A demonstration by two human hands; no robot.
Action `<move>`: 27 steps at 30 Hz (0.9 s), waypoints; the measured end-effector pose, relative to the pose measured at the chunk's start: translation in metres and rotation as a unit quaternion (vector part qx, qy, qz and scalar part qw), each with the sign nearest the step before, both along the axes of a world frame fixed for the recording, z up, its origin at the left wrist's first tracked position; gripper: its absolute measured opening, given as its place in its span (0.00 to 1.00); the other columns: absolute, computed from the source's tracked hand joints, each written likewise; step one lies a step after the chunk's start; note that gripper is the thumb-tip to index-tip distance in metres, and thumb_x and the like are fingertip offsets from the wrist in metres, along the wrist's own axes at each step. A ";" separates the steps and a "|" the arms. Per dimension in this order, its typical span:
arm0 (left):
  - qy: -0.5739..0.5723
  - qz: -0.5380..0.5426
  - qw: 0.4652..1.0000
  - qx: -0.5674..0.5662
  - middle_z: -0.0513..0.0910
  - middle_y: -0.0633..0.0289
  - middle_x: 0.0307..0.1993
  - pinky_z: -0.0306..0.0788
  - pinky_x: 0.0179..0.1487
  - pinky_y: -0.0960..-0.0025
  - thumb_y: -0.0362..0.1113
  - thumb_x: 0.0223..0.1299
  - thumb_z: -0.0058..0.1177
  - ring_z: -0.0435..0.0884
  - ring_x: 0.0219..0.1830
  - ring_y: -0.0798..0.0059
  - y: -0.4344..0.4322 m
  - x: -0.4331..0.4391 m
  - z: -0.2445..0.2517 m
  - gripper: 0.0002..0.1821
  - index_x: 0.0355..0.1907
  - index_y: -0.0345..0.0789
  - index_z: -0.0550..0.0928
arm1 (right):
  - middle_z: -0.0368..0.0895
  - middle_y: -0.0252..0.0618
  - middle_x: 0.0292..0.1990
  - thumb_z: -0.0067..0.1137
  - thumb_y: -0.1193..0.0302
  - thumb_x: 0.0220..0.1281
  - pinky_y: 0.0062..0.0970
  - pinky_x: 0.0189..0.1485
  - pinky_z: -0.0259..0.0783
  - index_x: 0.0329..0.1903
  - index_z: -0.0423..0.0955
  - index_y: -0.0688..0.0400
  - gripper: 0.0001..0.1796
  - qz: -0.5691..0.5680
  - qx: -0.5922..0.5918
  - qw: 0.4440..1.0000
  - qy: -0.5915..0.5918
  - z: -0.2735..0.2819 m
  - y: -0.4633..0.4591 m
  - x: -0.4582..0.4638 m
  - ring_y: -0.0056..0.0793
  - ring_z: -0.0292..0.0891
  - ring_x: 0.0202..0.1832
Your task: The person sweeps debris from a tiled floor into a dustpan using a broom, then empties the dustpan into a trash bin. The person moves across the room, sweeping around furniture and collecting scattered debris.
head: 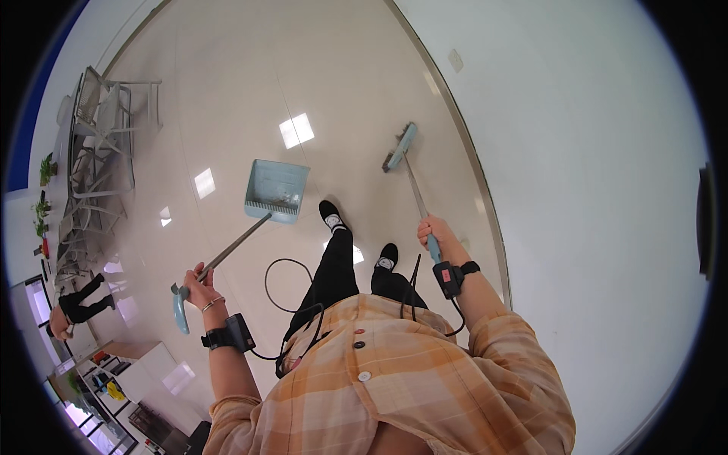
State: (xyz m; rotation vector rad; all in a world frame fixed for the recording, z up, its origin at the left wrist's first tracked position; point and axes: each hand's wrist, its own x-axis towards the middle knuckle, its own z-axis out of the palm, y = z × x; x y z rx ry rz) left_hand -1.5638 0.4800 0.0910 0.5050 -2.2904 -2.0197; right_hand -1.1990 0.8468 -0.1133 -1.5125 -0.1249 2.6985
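My left hand [199,287] is closed around the metal pole of a long-handled dustpan [277,185], just ahead of its blue plastic grip. The pale blue pan lies ahead of my feet, left of centre, with a comb-like row of teeth and a little debris inside. On the right, my right hand [437,234] grips the handle of a broom [402,147], whose light blue head and dark bristles are over the floor near the wall. Grey fluff clings to the bristles. Broom and dustpan are well apart, on either side of my black shoes.
A white wall with a dark skirting [475,153] runs along the right. Folding chairs [105,114] stand beside a long table at the left, with potted plants. Another person [77,304] is farther off at the left, near a white shelf unit [133,372]. Black cables hang at my waist.
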 end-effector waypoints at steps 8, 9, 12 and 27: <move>-0.020 -0.030 0.999 0.010 0.79 0.51 0.36 0.79 0.39 0.69 0.33 0.58 0.43 0.78 0.39 0.65 -0.023 -0.016 -0.021 0.06 0.30 0.32 0.69 | 0.65 0.33 0.14 0.42 0.79 0.54 0.25 0.12 0.63 0.51 0.61 0.57 0.20 0.136 0.183 0.957 -0.181 0.066 -0.084 0.114 0.24 0.62 0.11; -0.019 -0.033 0.999 0.024 0.79 0.51 0.36 0.78 0.39 0.68 0.33 0.57 0.43 0.78 0.39 0.65 -0.026 -0.017 -0.023 0.06 0.29 0.32 0.69 | 0.65 0.33 0.15 0.44 0.77 0.54 0.25 0.13 0.63 0.47 0.63 0.58 0.16 0.129 0.163 0.958 -0.197 0.074 -0.101 0.128 0.25 0.63 0.12; -0.021 -0.051 0.998 0.022 0.79 0.51 0.35 0.78 0.40 0.67 0.33 0.57 0.44 0.78 0.40 0.66 -0.032 -0.019 -0.026 0.06 0.27 0.32 0.69 | 0.67 0.34 0.16 0.47 0.73 0.55 0.24 0.16 0.66 0.35 0.66 0.59 0.06 0.077 0.087 0.980 -0.162 0.089 -0.137 0.141 0.25 0.65 0.14; -0.021 -0.049 0.998 0.015 0.79 0.52 0.35 0.78 0.41 0.69 0.33 0.56 0.45 0.78 0.41 0.66 -0.033 -0.019 -0.027 0.06 0.26 0.33 0.69 | 0.62 0.29 0.15 0.42 0.76 0.58 0.20 0.14 0.60 0.47 0.65 0.55 0.13 0.035 0.090 0.993 -0.061 0.029 -0.087 0.042 0.18 0.60 0.12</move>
